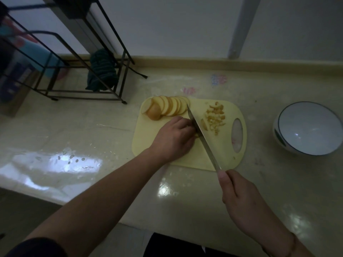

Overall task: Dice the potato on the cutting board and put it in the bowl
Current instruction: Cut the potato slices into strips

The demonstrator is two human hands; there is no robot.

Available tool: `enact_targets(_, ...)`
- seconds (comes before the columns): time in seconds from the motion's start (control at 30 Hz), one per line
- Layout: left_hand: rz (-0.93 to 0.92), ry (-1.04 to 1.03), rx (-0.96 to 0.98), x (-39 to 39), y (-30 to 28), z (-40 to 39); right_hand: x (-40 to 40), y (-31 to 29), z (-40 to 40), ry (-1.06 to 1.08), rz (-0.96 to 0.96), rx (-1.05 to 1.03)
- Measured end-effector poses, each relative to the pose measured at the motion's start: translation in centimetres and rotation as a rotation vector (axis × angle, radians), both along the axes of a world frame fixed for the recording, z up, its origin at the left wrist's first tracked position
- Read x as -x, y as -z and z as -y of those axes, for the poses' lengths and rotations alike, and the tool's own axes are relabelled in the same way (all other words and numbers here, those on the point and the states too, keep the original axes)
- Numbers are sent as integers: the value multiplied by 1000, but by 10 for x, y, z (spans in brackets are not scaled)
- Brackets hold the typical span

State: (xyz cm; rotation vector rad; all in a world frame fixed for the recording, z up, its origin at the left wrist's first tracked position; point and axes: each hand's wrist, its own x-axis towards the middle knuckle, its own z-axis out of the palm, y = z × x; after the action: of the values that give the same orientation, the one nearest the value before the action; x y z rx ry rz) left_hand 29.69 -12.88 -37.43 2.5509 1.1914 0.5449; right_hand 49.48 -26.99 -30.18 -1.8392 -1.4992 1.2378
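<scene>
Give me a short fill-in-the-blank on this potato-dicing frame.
1. The right hand grips the ____.
2. The bowl holds ____ potato so far.
3. The fanned potato slices lie at the board's far ____ corner.
4. The diced pieces lie between the blade and the cutting board handle ____.

Missing: knife; no; left; hole

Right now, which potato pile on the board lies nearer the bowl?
The diced pieces, right of the knife, beside the board's handle hole; the fanned slices lie far left.

Pale yellow cutting board; golden-yellow potato slices; white bowl with dark rim; cream glossy counter; dark green striped cloth; black wire rack.
</scene>
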Motion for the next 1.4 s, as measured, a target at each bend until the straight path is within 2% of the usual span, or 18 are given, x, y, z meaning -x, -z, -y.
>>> enact_targets(0.5, 44, 33, 15, 0, 6, -2, 7, 6, -16, -27, 46, 53)
enact_targets(0.97, 57, 19, 14, 7, 8, -1, 3, 2, -16, 33, -8, 47)
enact_targets(1.4, 48, 27, 29, 5, 4, -4, 2, -5, -4, -6, -9, 52)
